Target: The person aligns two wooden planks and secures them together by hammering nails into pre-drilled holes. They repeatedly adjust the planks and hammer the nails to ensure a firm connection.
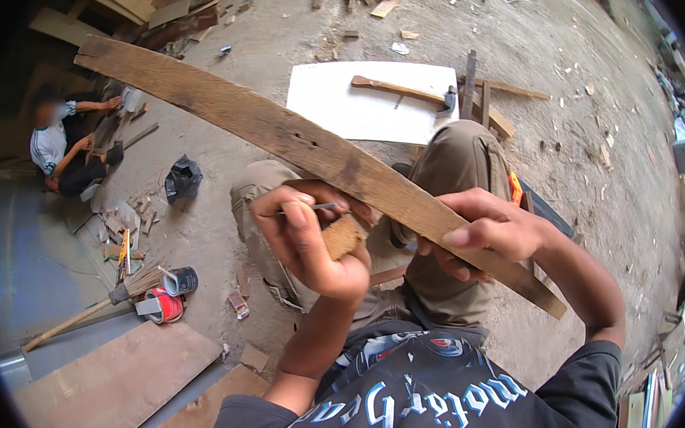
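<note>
A long weathered wooden plank [230, 113] crosses in front of me, slanting from the upper left down to the lower right, with small dark holes near its middle. My right hand [498, 230] is closed around its lower right part, thumb on top and fingers beneath. Under the plank's middle, my left hand [304, 239] is closed on a small wooden block [345, 237] with a rough cut end. A thin nail [323, 206] also sticks out between its fingers and thumb. Whether the block touches the plank cannot be made out.
Beyond my knees a hammer [400, 89] lies on a white board [326, 112]. Wood strips and an orange-handled tool [515, 187] are by my right leg. Leftward are a black bag [183, 180], cans [180, 280], a broom [140, 281] and a seated person [50, 147].
</note>
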`<state>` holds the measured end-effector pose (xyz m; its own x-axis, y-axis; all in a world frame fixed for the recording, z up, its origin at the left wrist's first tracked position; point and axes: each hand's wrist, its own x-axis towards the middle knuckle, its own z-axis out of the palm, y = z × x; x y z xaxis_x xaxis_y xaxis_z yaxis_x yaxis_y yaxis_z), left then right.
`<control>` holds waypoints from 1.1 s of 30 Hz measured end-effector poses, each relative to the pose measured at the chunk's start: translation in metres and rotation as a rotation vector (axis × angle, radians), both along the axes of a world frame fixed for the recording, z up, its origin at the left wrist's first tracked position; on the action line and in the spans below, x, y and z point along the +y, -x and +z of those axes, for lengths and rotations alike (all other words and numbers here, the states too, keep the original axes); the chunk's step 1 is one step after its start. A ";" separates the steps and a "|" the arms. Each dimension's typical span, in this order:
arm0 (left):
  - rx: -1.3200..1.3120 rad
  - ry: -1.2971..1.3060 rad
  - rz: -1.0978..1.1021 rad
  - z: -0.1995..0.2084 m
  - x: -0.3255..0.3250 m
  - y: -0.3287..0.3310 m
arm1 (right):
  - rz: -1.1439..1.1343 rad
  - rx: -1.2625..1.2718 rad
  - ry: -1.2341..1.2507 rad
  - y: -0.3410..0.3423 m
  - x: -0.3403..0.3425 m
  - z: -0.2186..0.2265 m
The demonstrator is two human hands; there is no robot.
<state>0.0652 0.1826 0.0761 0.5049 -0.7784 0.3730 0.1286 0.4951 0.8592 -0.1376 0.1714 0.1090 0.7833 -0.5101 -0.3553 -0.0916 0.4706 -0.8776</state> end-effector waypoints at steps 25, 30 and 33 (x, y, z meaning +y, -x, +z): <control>0.071 -0.017 -0.054 -0.004 -0.019 0.000 | -0.019 -0.245 -0.308 -0.007 0.003 -0.019; 0.076 -0.032 -0.056 -0.011 -0.020 -0.001 | -0.033 -0.314 -0.346 -0.008 0.005 -0.027; 0.059 -0.045 -0.094 -0.011 -0.019 -0.001 | -0.041 -0.326 -0.353 -0.007 0.006 -0.029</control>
